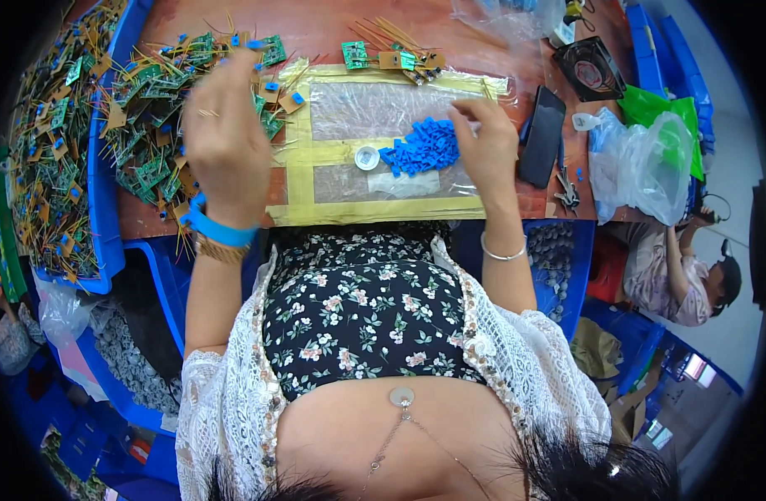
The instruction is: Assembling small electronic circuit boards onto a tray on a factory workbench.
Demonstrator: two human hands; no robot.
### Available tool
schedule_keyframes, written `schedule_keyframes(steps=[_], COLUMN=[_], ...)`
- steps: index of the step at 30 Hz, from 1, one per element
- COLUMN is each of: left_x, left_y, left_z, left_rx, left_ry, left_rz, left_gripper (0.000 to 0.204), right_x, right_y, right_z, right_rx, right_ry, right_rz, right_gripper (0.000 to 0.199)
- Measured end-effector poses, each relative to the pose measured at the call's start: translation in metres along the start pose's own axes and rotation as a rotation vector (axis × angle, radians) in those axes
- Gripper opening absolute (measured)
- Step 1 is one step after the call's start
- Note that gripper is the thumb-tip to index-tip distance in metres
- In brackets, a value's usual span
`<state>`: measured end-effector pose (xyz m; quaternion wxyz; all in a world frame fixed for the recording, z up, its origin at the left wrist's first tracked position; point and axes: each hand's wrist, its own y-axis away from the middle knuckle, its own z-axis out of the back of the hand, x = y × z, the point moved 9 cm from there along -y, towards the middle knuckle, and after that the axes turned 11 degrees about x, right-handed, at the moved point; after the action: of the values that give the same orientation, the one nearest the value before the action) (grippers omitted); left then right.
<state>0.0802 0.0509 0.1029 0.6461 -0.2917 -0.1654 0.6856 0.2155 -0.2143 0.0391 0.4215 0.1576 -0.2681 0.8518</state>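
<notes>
On the worktop, the heap of small blue pieces lies between your two hands, upon a clear sheet bordered with yellow tape. Your right hand is at the heap's right edge, thumb and forefinger curved toward each other; whether they pinch a piece cannot be told. Your left hand, blurred, is well apart from the heap, beside the wired circuit boards; its grip cannot be told. A round white container adjoins the heap's left edge.
</notes>
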Motion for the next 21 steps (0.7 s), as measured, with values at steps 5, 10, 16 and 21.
schedule_keyframes(steps=[5,10,16,21], left_x=[-0.014,-0.035,-0.034,-0.045], left_y=[-0.024,-0.030,-0.036,-0.032], left_z=[-0.032,-0.125,-0.158,-0.104], left_rx=[0.105,0.321,0.473,0.198], left_ry=[-0.284,0.095,0.154,0.189], left_rz=[0.021,-0.110,-0.139,-0.101], left_gripper=[0.041,0.034,0.029,0.025], right_x=[-0.037,-0.009,0.003,0.005], right_y=[0.014,0.007,0.003,-0.006], right_z=[-0.014,-0.040,-0.043,-0.040], right_rx=[0.195,0.203,0.286,0.156], right_ry=[-0.105,-0.146,-0.192,-0.088], right_rz=[-0.233,-0.082,-0.046,-0.053], right_gripper=[0.013,0.012,0.012,0.011])
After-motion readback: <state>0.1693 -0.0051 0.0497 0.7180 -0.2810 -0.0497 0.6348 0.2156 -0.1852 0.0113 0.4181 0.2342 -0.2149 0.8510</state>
